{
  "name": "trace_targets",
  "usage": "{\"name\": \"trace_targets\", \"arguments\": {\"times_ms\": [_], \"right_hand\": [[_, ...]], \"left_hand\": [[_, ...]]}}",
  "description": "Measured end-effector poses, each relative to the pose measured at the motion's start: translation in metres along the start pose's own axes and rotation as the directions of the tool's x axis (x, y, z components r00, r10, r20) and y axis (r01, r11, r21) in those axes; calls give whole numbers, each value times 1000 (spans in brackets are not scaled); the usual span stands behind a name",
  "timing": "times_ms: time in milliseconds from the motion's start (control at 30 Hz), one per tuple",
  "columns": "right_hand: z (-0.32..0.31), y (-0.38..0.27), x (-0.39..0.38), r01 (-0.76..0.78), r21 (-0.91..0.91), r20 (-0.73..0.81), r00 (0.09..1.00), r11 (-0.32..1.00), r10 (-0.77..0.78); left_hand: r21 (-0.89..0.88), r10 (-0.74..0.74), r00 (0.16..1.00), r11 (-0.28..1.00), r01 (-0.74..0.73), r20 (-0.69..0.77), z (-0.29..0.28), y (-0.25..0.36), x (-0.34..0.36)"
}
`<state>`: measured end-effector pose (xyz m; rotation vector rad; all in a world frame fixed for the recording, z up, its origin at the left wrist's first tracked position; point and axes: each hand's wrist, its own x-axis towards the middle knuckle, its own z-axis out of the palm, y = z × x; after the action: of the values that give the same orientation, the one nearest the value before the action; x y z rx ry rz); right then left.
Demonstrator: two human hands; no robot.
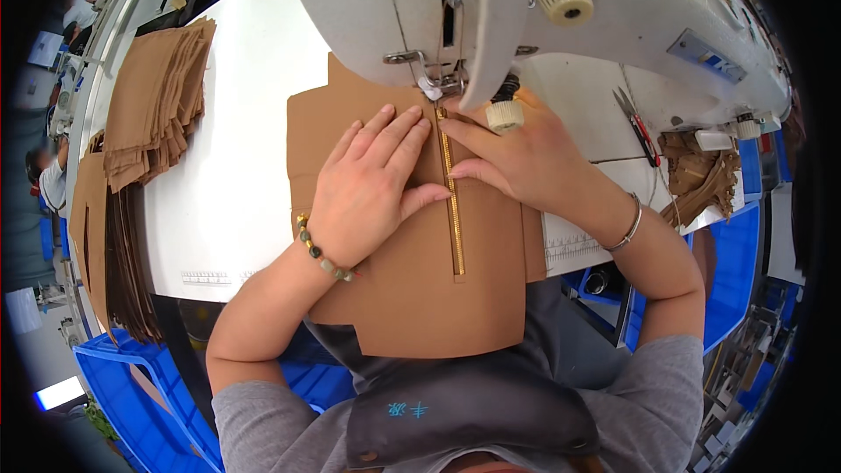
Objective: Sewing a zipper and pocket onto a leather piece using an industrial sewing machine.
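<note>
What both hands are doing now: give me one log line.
left hand: palm down on brown cloth | right hand: on cloth, right of zipper | zipper: leads toward sewing machine | scissors: lying at right

1 zip (454,210), 2 brclts. (314,250) (635,223), 1 pr. scissors (640,129)

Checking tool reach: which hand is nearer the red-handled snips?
Right. The right hand is on the brown piece, a little left of the red-handled snips; the left hand is farther left, mostly beyond the gold zipper.

The sewing machine (639,9) and stacked brown panels (156,101) show a workshop.
</note>
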<state>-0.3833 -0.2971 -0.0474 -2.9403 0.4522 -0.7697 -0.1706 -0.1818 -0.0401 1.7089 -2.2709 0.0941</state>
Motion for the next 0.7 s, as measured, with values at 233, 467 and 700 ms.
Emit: {"name": "trace_targets", "arguments": {"times_ms": [233,467,700], "right_hand": [[-1,-4,1,-3,-19,20,1000,1000,3],[-1,-3,2,-20,31,-1,1000,999,20],[-1,-3,0,-19,13,17,1000,1000,18]], "left_hand": [[-53,25,999,998,-27,-39,2,2,-2],[-141,-24,997,990,13,-73,3,4,-3],[-124,22,1000,992,-23,-12,-2,8,-1]]}}
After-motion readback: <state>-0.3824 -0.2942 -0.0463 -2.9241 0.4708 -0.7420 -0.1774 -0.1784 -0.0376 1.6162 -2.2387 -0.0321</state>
